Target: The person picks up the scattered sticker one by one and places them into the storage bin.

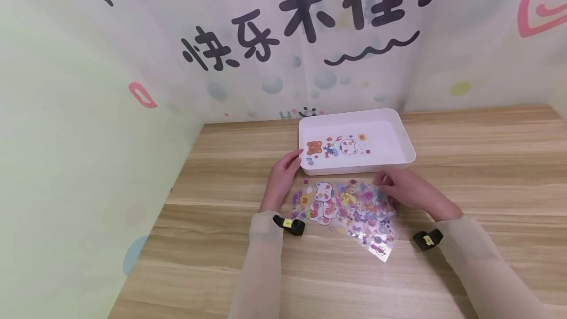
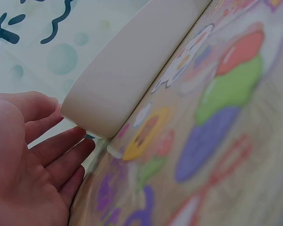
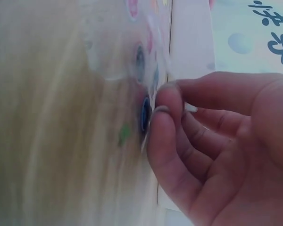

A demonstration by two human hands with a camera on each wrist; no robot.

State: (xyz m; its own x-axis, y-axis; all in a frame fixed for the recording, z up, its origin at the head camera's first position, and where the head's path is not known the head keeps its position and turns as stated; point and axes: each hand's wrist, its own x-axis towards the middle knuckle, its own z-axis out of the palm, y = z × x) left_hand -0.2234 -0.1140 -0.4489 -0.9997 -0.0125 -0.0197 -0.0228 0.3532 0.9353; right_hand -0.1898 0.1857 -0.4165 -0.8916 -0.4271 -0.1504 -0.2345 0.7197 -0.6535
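Fingers of my left hand touch the left front corner of a white plastic tray; in the left wrist view they lie fairly straight against the tray's wall. Inside the tray, at its left, lies a clear sticker sheet with bear faces. My right hand is at the tray's front, thumb and forefinger pinching the edge of a clear sticker sheet. That sheet belongs to an overlapping pile of colourful sticker sheets on the table. Left in the pile shows a large white bear sticker.
The wood-grain table meets a printed cloth backdrop behind the tray. A pale wall covering borders the table's left side. Black wrist straps with yellow tags sit on both sleeves.
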